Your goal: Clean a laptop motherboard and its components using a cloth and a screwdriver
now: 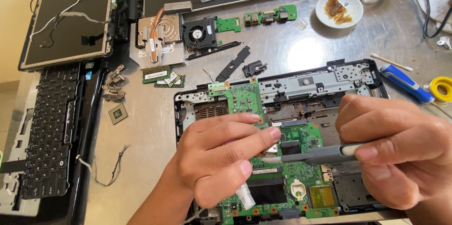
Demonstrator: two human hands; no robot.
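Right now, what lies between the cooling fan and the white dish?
Head view: between the cooling fan and white dish lie two small green circuit boards, then bare metal table.

Left hand point(226, 159) enters from the lower centre, forearm rising from the bottom edge, back of the hand toward the camera, fingers point(263, 135) extended rightward and stacked close together with the thumb tucked beneath, tips meeting in a pinch. Right hand point(400, 149) enters from the lower right edge, fingers curled inward into a closed grip, knuckles uppermost, thumb point(372, 152) pressed flat along the front and pointing left. Both hands sit at like height, fingertips facing each other and near, not touching.
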